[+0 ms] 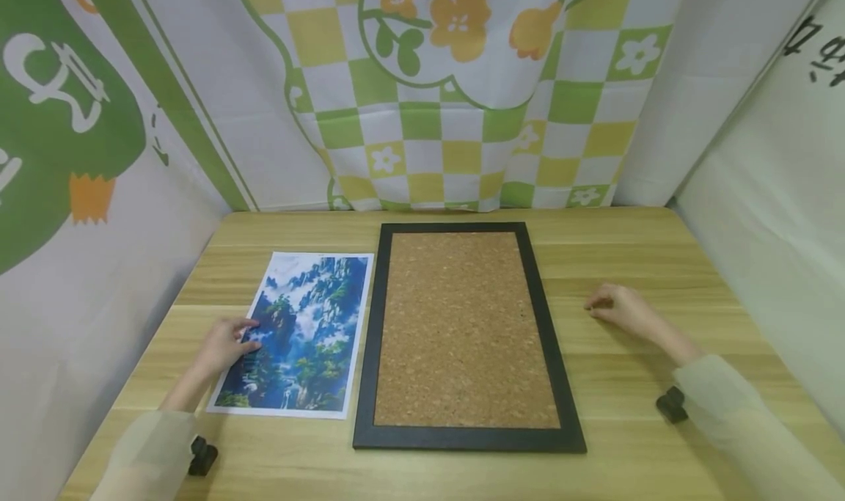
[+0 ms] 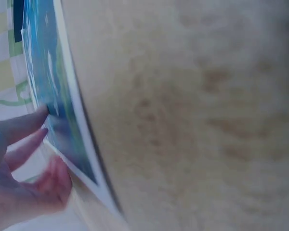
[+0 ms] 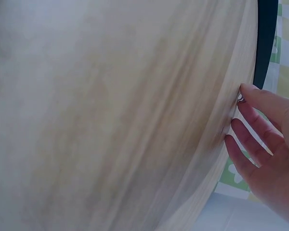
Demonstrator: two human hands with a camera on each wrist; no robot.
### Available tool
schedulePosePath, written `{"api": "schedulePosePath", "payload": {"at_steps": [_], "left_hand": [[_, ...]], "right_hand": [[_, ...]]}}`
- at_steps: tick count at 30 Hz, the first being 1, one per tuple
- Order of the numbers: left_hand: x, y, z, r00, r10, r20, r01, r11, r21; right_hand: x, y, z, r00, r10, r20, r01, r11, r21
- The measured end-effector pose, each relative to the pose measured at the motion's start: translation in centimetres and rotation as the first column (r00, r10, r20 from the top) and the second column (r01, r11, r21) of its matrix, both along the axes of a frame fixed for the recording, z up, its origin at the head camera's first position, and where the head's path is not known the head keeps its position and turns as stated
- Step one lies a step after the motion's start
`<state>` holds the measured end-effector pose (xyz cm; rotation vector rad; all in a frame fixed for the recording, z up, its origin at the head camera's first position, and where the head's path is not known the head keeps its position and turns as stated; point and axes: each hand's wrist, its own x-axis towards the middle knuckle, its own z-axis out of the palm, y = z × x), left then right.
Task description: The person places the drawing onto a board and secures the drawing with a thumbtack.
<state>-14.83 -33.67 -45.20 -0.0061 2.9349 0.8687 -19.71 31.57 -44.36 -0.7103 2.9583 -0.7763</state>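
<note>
The left grip (image 1: 226, 345), fingers parted, rests at the edge of a landscape print (image 1: 310, 339) beside the framed corkboard (image 1: 465, 332) on the worktop (image 1: 284, 457), where uneven pushing could crease it, while the right grip (image 1: 623, 312) pinches a tiny item (image 3: 240, 99) that slackening could drop.

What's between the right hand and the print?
In the head view, the corkboard lies between the right hand and the print, with table showing on both sides.
</note>
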Motion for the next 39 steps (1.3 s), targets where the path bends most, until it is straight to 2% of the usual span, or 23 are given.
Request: {"api": "schedulePosePath", "payload": {"at_steps": [5,14,16,20,24,28,30,35,36,39], "left_hand": [[0.1,0.4,0.3,0.999,0.022,-0.037,-0.023,0.999,-0.035],[0.1,0.6,0.5,0.999,-0.005,-0.039,0.003,0.999,-0.045],[0.0,0.5,0.5,1.000,-0.005,-0.015,0.005,0.999,-0.035],[-0.4,-0.3,0.3,0.997,0.001,0.075,-0.002,1.000,0.014],[-0.7,-1.5,0.2,0.986,-0.015,0.165,-0.005,0.992,0.122],[-0.6,-3.1,0.4,0.963,-0.062,0.264,-0.011,0.964,0.265],[-0.5,-3.7,0.3,0.956,-0.084,0.281,-0.008,0.950,0.312],[-0.1,-4.7,-0.5,0.961,-0.078,0.266,-0.028,0.927,0.375],[0.1,-4.8,-0.6,0.961,-0.074,0.265,-0.038,0.918,0.395],[0.4,-4.8,-0.8,0.958,-0.068,0.277,-0.078,0.872,0.483]], "right_hand": [[-0.1,0.1,-0.1,1.000,-0.003,0.008,0.003,1.000,0.015],[-0.2,0.2,-0.1,1.000,-0.002,0.001,0.002,1.000,0.001],[-0.2,0.2,-0.1,1.000,-0.003,0.010,0.003,1.000,0.007],[-0.3,0.3,-0.1,0.999,-0.009,0.045,0.009,1.000,0.009],[-0.4,0.3,0.0,0.997,-0.018,0.073,0.018,1.000,0.000],[-0.5,0.3,0.1,0.996,-0.022,0.083,0.022,1.000,0.002],[-0.6,0.4,0.1,0.996,-0.025,0.091,0.024,1.000,0.004],[-0.7,0.5,0.2,0.993,-0.036,0.115,0.036,0.999,0.000],[-0.7,0.5,0.2,0.992,-0.037,0.120,0.038,0.999,-0.002],[-0.7,0.5,0.2,0.992,-0.035,0.119,0.035,0.999,0.002]]}}
